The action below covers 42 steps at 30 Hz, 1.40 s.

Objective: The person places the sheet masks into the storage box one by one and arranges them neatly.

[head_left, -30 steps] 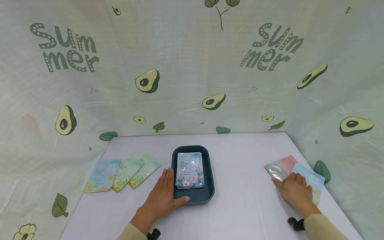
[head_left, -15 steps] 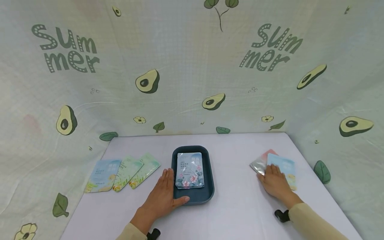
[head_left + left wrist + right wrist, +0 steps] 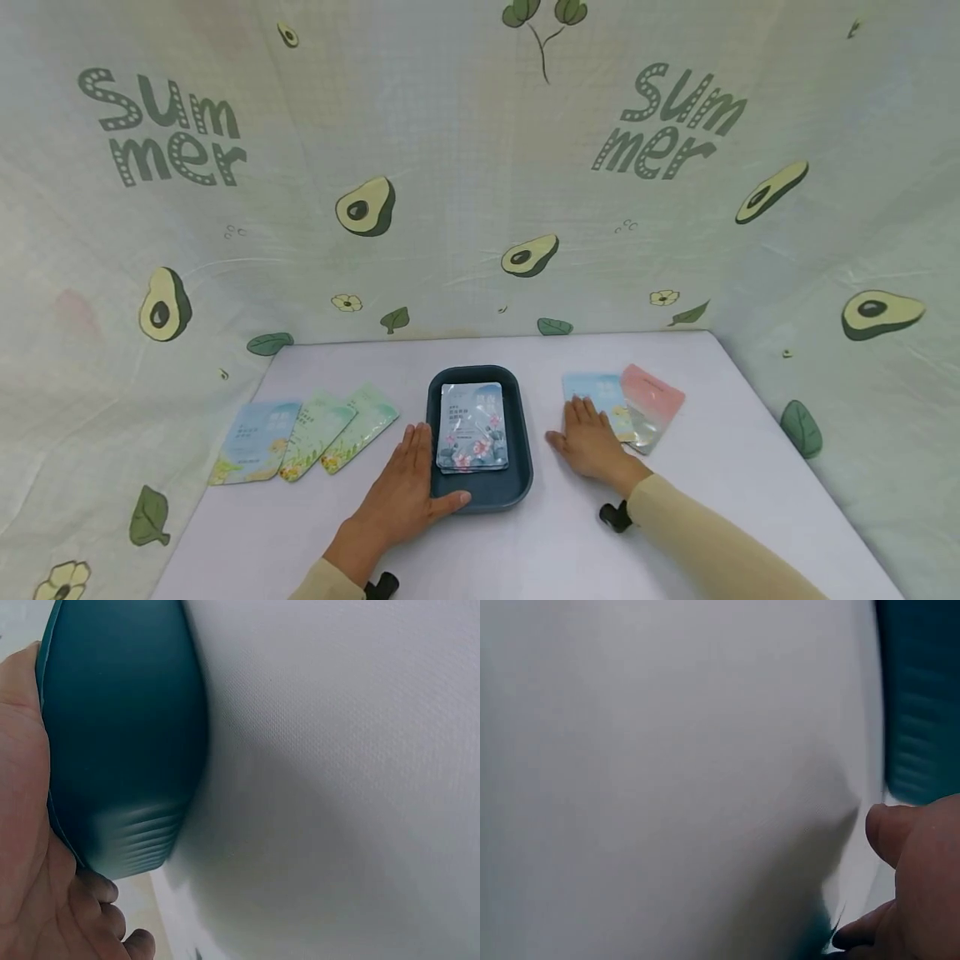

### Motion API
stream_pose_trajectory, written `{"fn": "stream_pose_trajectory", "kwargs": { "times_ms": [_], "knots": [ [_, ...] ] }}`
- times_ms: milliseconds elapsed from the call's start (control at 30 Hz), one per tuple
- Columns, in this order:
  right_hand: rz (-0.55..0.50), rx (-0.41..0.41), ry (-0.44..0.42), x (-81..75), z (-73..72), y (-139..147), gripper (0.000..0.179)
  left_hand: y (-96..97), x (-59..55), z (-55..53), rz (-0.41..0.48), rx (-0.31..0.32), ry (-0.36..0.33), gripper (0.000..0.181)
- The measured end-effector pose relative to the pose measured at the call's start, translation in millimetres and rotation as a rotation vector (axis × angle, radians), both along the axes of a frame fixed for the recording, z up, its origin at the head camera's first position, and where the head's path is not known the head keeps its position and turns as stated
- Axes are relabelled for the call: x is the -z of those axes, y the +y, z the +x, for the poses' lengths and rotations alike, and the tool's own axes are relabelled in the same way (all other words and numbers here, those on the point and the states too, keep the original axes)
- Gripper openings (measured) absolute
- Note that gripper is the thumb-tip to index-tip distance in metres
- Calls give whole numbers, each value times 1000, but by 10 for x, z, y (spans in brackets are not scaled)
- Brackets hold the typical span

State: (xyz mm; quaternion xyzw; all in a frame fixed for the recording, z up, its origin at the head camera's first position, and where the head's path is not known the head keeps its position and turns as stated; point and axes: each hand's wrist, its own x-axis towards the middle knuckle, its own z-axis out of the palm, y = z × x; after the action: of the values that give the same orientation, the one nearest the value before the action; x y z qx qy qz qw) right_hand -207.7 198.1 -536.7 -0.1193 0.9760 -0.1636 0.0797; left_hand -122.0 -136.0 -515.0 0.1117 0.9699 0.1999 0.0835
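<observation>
Under the right hand [image 3: 592, 443], flat-fingered and gripping nothing, sits the blue sachet [image 3: 600, 387], a pink-and-silver packet [image 3: 652, 398] to its right: light, even pressure suits, while the straight-fingered left hand [image 3: 405, 487] braces the tray [image 3: 487, 493].

"Summer", broken into "sum" over "mer", can be read twice on the backdrop cloth [image 3: 442, 108]: one print high beyond and left of the left grip [image 3: 401, 492], another beyond the right grip [image 3: 592, 446] (the lettering on the packet [image 3: 472, 425] beside the left grip is too small to read)
</observation>
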Motion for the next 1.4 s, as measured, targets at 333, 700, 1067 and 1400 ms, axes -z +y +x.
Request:
{"fn": "stream_pose_trajectory", "kwargs": {
  "times_ms": [333, 700, 1067, 1400],
  "knots": [
    [143, -116, 319, -149, -366, 361, 76, 2, 11, -1, 8, -9, -8, 125],
    [324, -148, 242, -139, -749, 818, 106, -5, 21, -5, 20, -13, -19, 125],
    [304, -136, 165, -101, -829, 840, 108, -5, -6, 10, 23, -15, -25, 126],
    [234, -132, 312, -92, -785, 803, 105, -15, 15, -4, 15, -12, -14, 125]
  ]
}}
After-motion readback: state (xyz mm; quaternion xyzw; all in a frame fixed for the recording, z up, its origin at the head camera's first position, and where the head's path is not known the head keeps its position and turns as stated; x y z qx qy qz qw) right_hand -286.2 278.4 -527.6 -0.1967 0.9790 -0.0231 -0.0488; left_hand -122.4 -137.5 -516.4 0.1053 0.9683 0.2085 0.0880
